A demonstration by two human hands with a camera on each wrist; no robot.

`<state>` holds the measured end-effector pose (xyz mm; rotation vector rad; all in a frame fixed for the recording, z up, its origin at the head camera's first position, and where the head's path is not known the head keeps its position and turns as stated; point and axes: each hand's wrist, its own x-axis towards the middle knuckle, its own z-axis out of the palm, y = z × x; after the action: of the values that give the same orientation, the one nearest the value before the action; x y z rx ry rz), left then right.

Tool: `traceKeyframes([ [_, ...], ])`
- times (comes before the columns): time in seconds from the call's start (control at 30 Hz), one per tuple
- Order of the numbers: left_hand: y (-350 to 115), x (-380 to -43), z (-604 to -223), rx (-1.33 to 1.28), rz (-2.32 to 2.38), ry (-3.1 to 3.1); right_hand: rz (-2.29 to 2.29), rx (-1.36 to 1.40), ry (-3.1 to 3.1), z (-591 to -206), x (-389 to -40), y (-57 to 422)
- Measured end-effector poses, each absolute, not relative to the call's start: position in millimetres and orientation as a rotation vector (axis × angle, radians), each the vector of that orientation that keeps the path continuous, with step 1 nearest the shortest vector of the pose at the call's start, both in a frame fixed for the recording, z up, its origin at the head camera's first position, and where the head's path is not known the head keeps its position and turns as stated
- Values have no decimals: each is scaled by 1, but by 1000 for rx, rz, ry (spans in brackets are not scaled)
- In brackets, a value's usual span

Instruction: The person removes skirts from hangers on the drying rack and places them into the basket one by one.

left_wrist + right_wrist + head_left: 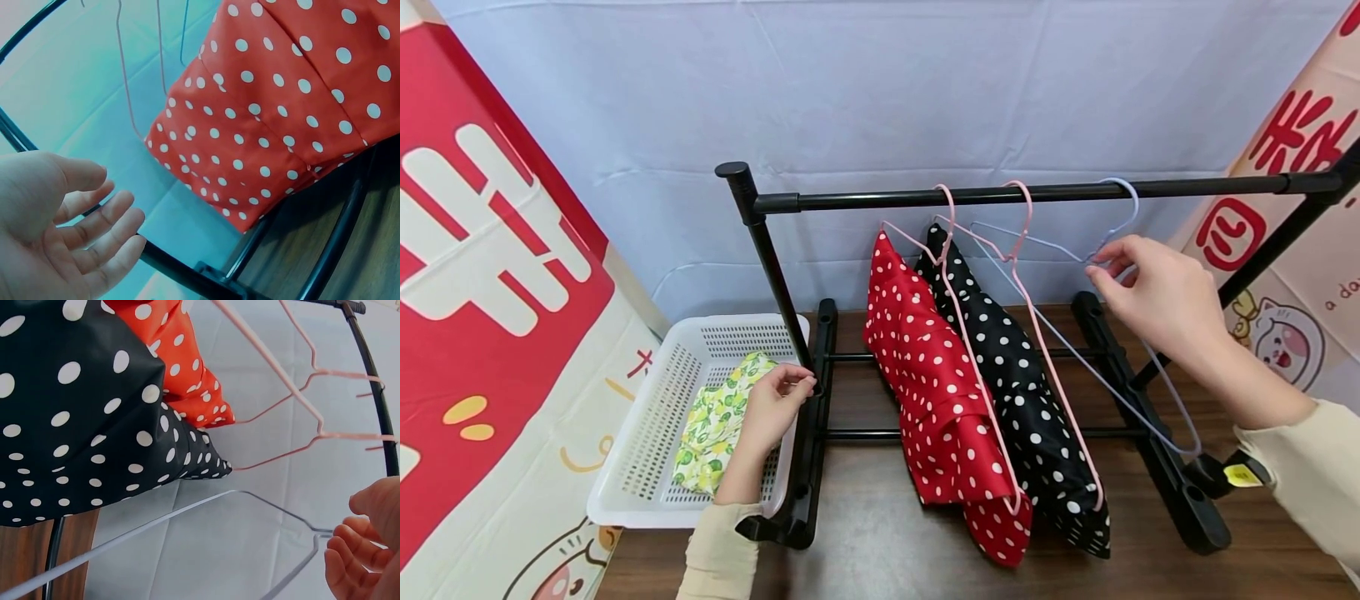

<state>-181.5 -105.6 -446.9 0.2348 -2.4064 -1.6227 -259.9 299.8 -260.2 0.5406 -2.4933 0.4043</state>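
My right hand pinches the neck of a pale blue hanger, thumb and fingertips together just below its hook. That hook lies over the black rail, and nothing hangs on the hanger. To its left, a black cloth with white dots and a red cloth with white dots hang bulging on pink hangers. My left hand holds nothing, its fingers loosely bent beside the rack's left post. Under it lies a folded cloth with a yellow-green lemon print.
The lemon-print cloth sits in a white perforated basket left of the rack. Black rack feet stand on a brown wooden tabletop. A pale blue cloth backdrop hangs behind, with printed panels at both sides.
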Motion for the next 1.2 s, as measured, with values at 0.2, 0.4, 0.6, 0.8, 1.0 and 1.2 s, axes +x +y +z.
traceKeyframes([
  [0.2, -111, -179, -445, 221, -1596, -2424, 378, 597, -2471, -253, -254, 289],
  [0.4, -114, -177, -440, 188, -1571, -2462, 383, 650, -2445, -248, -249, 277],
  [0.6, -115, -177, -435, 159, -1533, -2500, 383, 727, -2406, -246, -244, 264],
  [0.8, -115, -179, -434, 147, -1544, -2513, 390, 777, -2380, -246, -243, 251],
  [1.0, -111, -182, -436, 118, -1578, -2516, 441, 839, -2354, -248, -243, 239],
  [1.2, -104, -183, -437, 89, -1568, -2493, 449, 877, -2380, -250, -244, 228],
])
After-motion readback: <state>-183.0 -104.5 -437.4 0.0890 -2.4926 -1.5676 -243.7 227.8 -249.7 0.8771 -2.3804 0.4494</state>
